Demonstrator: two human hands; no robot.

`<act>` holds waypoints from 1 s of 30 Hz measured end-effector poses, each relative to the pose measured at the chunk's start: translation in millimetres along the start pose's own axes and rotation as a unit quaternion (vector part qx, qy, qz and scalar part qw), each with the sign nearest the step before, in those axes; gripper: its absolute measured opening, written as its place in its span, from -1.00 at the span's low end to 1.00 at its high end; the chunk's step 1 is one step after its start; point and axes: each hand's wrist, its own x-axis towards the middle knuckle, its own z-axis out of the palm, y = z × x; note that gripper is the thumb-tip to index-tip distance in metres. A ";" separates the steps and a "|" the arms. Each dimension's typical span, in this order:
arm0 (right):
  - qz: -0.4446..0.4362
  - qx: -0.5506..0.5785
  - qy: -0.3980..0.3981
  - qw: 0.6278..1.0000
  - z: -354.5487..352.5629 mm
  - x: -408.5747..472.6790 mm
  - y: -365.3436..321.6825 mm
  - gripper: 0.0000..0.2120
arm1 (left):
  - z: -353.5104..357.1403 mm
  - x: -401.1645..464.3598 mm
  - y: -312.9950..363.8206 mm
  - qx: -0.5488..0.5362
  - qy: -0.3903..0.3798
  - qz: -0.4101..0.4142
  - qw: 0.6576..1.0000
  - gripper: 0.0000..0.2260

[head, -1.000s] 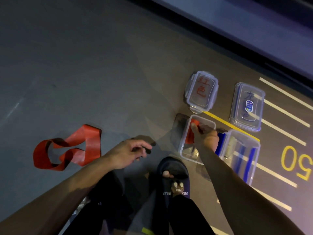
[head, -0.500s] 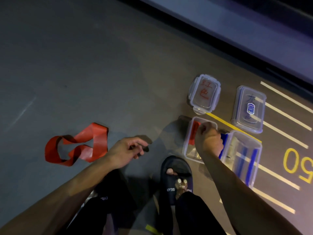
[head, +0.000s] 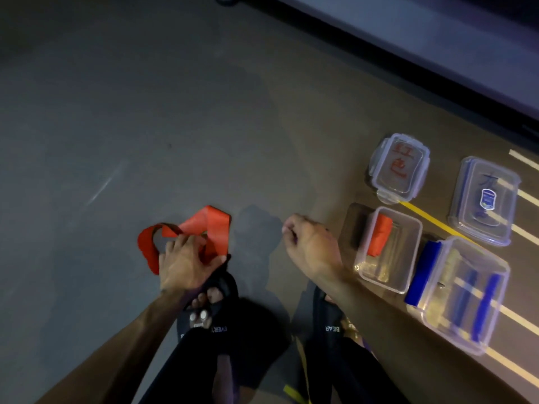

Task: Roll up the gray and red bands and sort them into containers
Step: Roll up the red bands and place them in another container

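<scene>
A loose red band [head: 214, 225] lies twisted on the grey floor in front of my left slipper. My left hand [head: 183, 260] is on top of it, fingers curled into its loops and thumb spread to the right. A rolled red band [head: 379, 237] stands in the left end of the small clear container [head: 415, 258]. My right hand [head: 313, 249] hovers left of that container, fingers curled in, holding nothing. No gray band shows.
A bigger clear container [head: 495, 287] with blue strips stands right of the small one, a blue piece [head: 423, 272] between them. Two lids lie behind: one with red writing [head: 399, 170], one with a blue sticker [head: 485, 199]. My slippered feet [head: 331, 322] are below the hands.
My right hand has let go of the rolled red band and drawn back left out of the small container. My left hand has reached onto the loose red band.
</scene>
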 end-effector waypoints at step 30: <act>-0.263 0.427 -0.018 0.865 -331.4 -196.6 -202.1 -0.66 | -435.0 -229.8 160.9 -0.457 -0.033 0.406 0.791 -0.76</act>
